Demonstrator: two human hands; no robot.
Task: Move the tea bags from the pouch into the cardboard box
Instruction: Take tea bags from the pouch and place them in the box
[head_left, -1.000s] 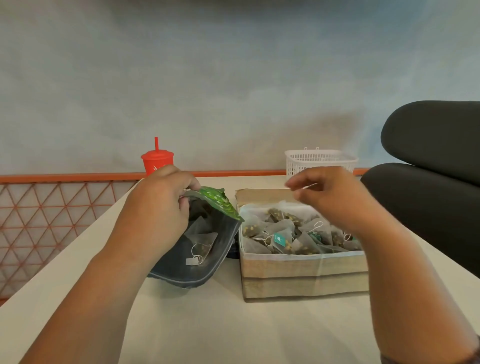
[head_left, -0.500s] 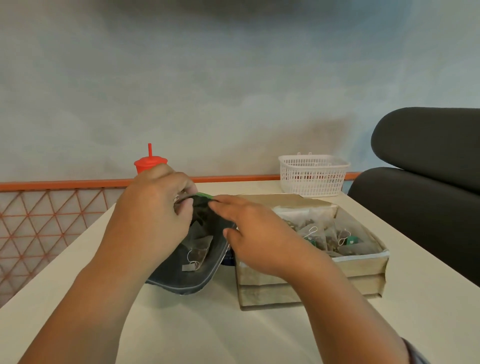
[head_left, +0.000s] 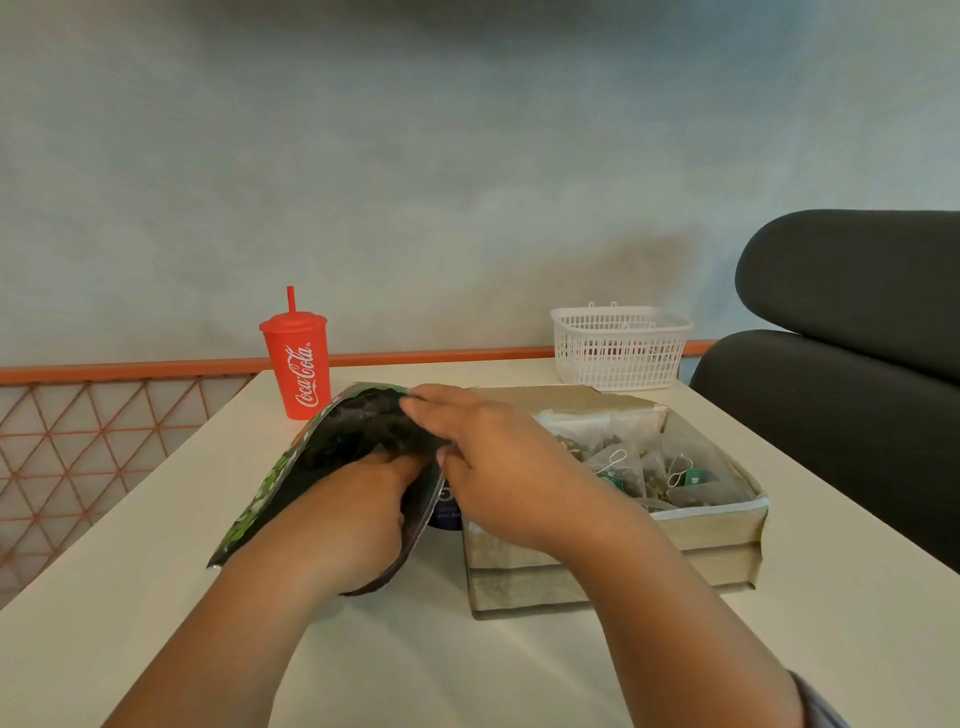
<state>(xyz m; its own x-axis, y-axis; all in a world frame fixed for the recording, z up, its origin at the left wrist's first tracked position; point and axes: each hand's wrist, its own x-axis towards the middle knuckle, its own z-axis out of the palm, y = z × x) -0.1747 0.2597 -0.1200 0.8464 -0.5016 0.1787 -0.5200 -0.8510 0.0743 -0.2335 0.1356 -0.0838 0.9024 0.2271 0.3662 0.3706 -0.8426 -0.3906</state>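
Left hand (head_left: 356, 519) now reaches inside pouch (head_left: 348, 431).

Table (head_left: 415, 665) is lying open in front of the pouch (head_left: 358, 431) and cardboard box (head_left: 717, 540). Red cup (head_left: 298, 369) is crowding in behind the pouch, white basket (head_left: 618, 348) behind the box, chair (head_left: 841, 415) is hemming the right.

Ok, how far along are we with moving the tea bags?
Done: a good pile of tea bags lies in the cardboard box. In hand: the right hand holds the pouch mouth open while the left hand reaches inside; whether its fingers have a bag is hidden. Left: lifting out whatever remains; the dark pouch interior hides how many.
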